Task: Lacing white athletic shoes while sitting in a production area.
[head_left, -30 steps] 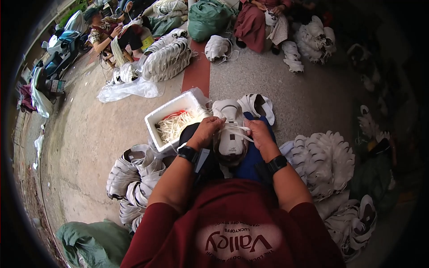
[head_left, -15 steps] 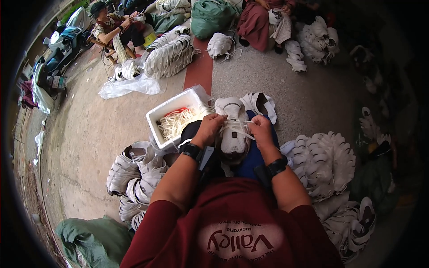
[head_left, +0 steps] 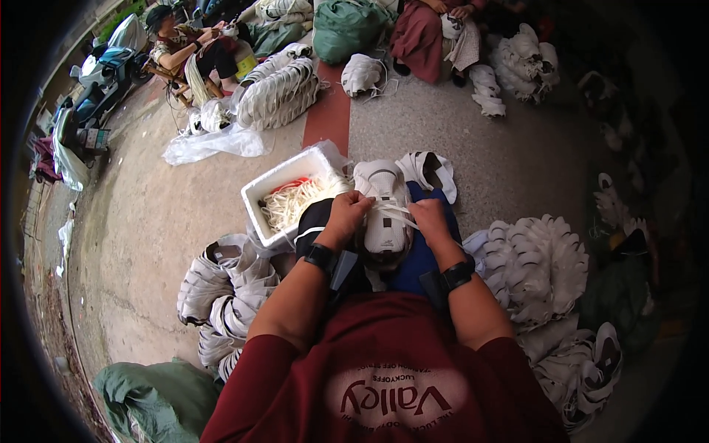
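Observation:
A white sneaker rests on my lap, with a flat white shoelace running across its upper. At the shoe's left edge my left hand is closed in a pinch on the lace. On the other side my right hand also pinches the lace, its fingers close to the shoe. Fingertips partly hide the lace ends. Just beyond my right hand lies another white shoe, tilted with its opening showing. Left of the sneaker stands a white foam box holding a heap of white laces.
Stacked white shoes lie by my left arm, and more shoe stacks by my right. A green sack sits at lower left. Two people sit at the far side among shoe stacks and a green bag.
My right hand has shifted slightly left toward the shoe, and the lace between the hands looks less spread out. The left hand has barely moved.

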Demonstrator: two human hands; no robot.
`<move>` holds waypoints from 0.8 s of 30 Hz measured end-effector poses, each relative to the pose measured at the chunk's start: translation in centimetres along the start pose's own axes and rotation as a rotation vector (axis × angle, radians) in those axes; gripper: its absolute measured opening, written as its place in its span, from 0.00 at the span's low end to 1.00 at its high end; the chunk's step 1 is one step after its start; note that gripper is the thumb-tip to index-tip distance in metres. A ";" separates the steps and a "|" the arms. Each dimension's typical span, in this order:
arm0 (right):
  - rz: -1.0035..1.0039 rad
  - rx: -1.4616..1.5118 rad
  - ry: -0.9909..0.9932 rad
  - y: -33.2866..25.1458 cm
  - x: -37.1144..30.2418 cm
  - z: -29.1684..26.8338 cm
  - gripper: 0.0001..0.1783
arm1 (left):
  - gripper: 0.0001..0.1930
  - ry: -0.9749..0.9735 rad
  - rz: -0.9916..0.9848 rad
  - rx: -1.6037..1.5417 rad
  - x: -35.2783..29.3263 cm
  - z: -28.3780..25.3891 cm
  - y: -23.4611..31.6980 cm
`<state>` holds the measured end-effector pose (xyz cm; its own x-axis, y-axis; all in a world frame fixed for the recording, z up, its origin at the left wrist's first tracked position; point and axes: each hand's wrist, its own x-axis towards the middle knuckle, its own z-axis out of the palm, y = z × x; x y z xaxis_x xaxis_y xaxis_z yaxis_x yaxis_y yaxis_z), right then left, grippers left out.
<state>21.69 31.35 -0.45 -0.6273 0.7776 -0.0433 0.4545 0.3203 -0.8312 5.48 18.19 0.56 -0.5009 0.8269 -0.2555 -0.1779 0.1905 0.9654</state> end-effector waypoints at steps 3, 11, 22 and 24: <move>0.108 0.100 -0.076 -2.4 -1.1 -0.7 0.13 | 0.12 0.034 0.040 0.213 -0.7 -0.1 0.3; 0.389 0.824 0.062 -1.1 -1.8 -1.5 0.06 | 0.06 0.129 0.221 -0.029 -0.8 -2.8 -2.6; -0.178 0.115 0.061 -1.6 -3.5 -6.2 0.08 | 0.07 0.109 0.241 0.276 -6.3 -8.6 -1.1; -0.495 -0.490 0.016 -3.1 -4.5 -7.3 0.12 | 0.07 0.011 0.443 0.784 -7.5 -8.0 1.1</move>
<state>27.78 30.80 6.39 -0.8265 0.4837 0.2879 0.3527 0.8436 -0.4049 2.26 7.92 3.10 -0.3948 0.9062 0.1517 0.6605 0.1651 0.7324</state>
